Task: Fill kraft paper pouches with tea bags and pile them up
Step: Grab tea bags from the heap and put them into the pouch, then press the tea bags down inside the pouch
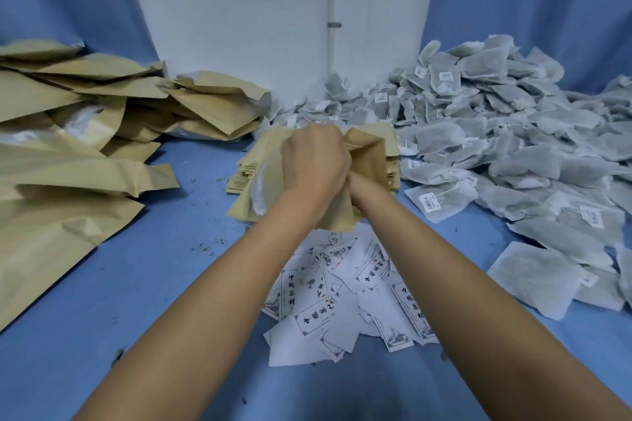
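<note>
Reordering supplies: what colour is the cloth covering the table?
The cloth is plain blue with no pattern, and it shows best in the head view.

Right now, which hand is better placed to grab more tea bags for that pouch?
Probably the right hand: the tea bag pile lies on its side. The left hand grips the kraft pouch and would have to let go and cross over. The right hand's fingers are hidden.
</note>
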